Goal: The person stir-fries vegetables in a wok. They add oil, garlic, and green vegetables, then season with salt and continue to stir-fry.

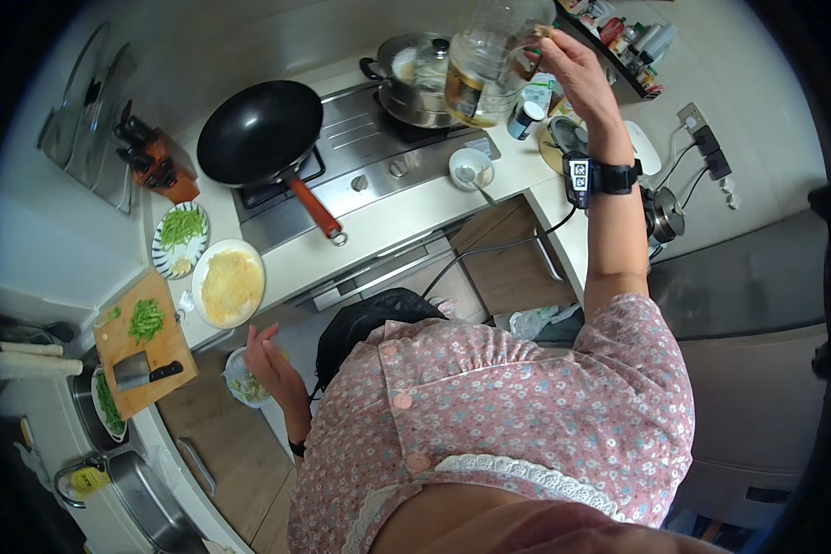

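Observation:
My right hand (578, 76) is raised at the top right, its fingers closed round the handle of a large clear plastic jug (490, 73). A label wraps the jug's side, and a little yellowish liquid seems to lie low inside it. The jug hangs tilted by the right end of the gas hob. My left hand (270, 360) holds nothing; its fingers are slightly apart, just below a plate of flat yellow food (232, 287). On the hob's left burner rests a black wok (260, 131) with a red handle (311, 208). Nothing shows in the wok.
A steel pot with a glass lid (408, 97) stands on the right burner. Before it is a small bowl (469, 170) with a spoon. Left lie a striped plate of green shreds (181, 232), a knife block (159, 170), and a cutting board (166, 329) with a cleaver (135, 370).

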Tool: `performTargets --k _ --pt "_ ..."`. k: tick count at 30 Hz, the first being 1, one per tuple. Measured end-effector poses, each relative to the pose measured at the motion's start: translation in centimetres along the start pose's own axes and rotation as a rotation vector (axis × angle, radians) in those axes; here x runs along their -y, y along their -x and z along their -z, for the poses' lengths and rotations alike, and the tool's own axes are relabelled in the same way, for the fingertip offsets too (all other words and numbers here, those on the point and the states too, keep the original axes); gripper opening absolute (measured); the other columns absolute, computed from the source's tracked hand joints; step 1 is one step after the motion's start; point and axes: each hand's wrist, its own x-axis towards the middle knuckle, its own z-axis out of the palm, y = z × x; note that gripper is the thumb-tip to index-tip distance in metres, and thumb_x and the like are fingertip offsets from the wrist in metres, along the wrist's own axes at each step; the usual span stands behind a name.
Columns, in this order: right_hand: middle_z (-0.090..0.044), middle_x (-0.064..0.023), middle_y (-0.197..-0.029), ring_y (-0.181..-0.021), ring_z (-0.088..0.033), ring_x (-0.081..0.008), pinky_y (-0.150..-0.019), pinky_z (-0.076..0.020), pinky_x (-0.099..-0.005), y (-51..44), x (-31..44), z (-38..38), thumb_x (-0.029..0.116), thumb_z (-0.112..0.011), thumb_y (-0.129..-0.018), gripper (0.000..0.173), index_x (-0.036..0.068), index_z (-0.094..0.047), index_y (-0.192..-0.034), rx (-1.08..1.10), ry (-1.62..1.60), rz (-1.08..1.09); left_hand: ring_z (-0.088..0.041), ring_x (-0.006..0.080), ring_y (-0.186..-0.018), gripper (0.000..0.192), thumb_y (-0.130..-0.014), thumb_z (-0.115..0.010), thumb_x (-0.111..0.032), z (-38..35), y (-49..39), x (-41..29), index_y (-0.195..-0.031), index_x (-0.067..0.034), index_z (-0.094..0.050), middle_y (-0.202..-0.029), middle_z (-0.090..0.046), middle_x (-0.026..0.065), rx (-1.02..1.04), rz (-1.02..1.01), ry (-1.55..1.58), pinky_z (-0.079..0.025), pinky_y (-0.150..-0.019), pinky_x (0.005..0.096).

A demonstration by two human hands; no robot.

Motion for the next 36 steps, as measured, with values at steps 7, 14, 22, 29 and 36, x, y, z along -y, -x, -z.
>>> performTargets --k 7,14,22,29,36 --pt "-0.065 -0.0012 -0.105 -0.091 -0.061 -0.0086 -0.081 -0.0484 -0.0222 -1.9 -7.8 12.2 0.02 -0.06 -0.096 0.032 0.001 -0.061 -0.121 -0.317 -0.003 0.18 -0.043 0.0305 -0.129 0.035 -0.103 -0.033 -0.02 -6.8 0.8 -6.2 -0.102 -0.002 -0.063 -0.112 -0.063 0.0098 -0.013 0.036 -0.082 -0.019 -0.11 0.0466" --pt "-0.06 -0.0122 -0.118 -0.103 -0.059 -0.0235 -0.089 -0.0461 -0.0292 -9.1 -16.8 15.1 0.012 -0.061 -0.09 0.022 0.003 -0.064 -0.11 -0.672 0.234 0.308 -0.043 0.0316 -0.128 0.036 -0.103 -0.034 -0.023 -13.4 1.6 -11.6 -0.102 0.0 -0.062 -0.113 -0.063 0.0117 -0.038 0.066 -0.119 -0.021 -0.109 0.0444" --pt "-0.062 -0.0172 -0.118 -0.11 -0.058 -0.0295 -0.095 -0.0447 -0.0339 -17.6 -29.3 14.3 0.028 -0.075 -0.081 0.035 0.0 -0.069 -0.099 -0.834 0.371 0.334 -0.045 0.0304 -0.125 0.038 -0.104 -0.038 -0.025 -15.3 3.4 -15.7 -0.104 0.003 -0.062 -0.122 -0.057 0.019 -0.134 0.176 -0.143 -0.031 -0.105 0.0403" --pt "-0.061 -0.0221 -0.112 -0.106 -0.056 -0.035 -0.093 -0.0452 -0.039 -19.2 -38.0 12.5 0.027 -0.079 -0.074 0.037 -0.002 -0.069 -0.094 -0.736 0.427 0.123 -0.044 0.0305 -0.126 0.039 -0.104 -0.035 -0.026 -16.9 4.1 -17.1 -0.102 0.001 -0.063 -0.113 -0.062 0.0134 -0.149 0.19 -0.222 -0.025 -0.108 0.0423" --pt "-0.065 -0.017 -0.072 -0.071 -0.063 -0.0346 -0.069 -0.0488 -0.0409 -19.3 -45.4 11.1 0.031 -0.075 -0.075 0.028 0.004 -0.071 -0.078 -0.827 0.609 0.178 -0.044 0.0306 -0.126 0.04 -0.104 -0.034 -0.027 -18.1 4.4 -18.1 -0.102 0.001 -0.062 -0.11 -0.063 0.0135 -0.179 0.197 -0.216 -0.026 -0.106 0.0425"
